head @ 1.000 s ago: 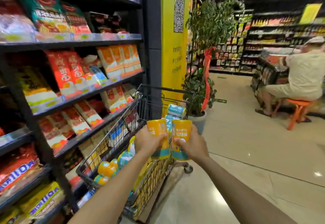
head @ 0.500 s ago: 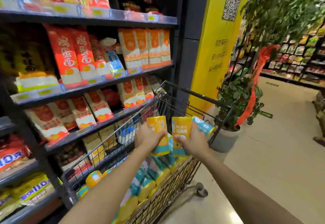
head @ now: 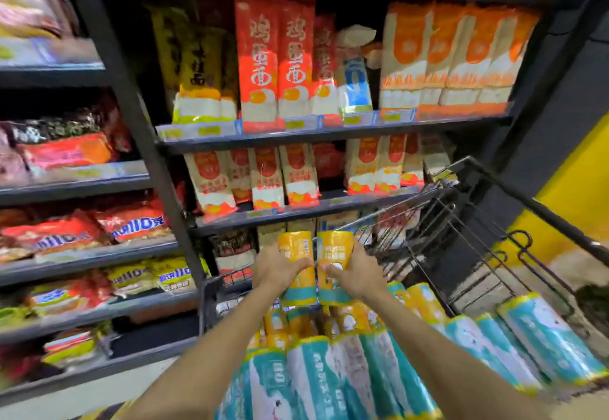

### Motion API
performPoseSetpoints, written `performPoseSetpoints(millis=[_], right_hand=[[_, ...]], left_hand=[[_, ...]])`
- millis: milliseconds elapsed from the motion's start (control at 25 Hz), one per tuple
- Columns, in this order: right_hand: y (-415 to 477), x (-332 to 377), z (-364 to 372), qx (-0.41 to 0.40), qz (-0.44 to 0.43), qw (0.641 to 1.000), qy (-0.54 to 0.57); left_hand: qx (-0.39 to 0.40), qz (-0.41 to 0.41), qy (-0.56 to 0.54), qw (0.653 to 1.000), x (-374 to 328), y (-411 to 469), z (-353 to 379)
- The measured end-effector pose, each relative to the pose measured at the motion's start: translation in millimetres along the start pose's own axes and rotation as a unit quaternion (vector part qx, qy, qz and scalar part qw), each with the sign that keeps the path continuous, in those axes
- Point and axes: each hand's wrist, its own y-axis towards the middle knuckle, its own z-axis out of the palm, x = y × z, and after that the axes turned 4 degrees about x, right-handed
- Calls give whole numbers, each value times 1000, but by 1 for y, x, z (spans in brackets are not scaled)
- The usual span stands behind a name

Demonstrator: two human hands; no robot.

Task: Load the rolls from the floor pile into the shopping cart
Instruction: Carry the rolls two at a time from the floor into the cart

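Dark shelves (head: 329, 138) of noodle packets (head: 263, 57) fill the left and back. The left hand (head: 280, 269) grasps one yellow roll (head: 294, 245), the right hand (head: 357, 274) a second roll (head: 336, 248), both upright above the far end of the shopping cart (head: 438, 222). At the right edge stands perhaps a yellow pillar (head: 583, 162).

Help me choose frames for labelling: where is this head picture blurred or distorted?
Head view: packets on the left shelves are smeared by motion blur; the two yellow rolls gripped by the left hand and right hand are fairly sharp; wide-angle distortion leans the shelf upright.
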Motion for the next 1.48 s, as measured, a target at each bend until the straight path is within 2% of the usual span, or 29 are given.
performPoseSetpoints(millis=[200,440,640,1080,1360,1480], right_hand=[[38,-13,46,101,42,991,-78],[53,-40,89,207,113,963,-133],[55,-57,102,245,155,947,-139],[58,-56,109,223,193,939,-178],[51,-54,94,203,145,942,-225],[54,-53,80,208,110,946,-222]], left_hand=[[42,-111,59,991,47,27,26],[121,-225,63,965,87,31,65],[179,-241,98,949,100,30,83],[219,-244,110,938,105,38,104],[207,-251,117,938,103,34,105],[156,-273,102,944,97,29,96]])
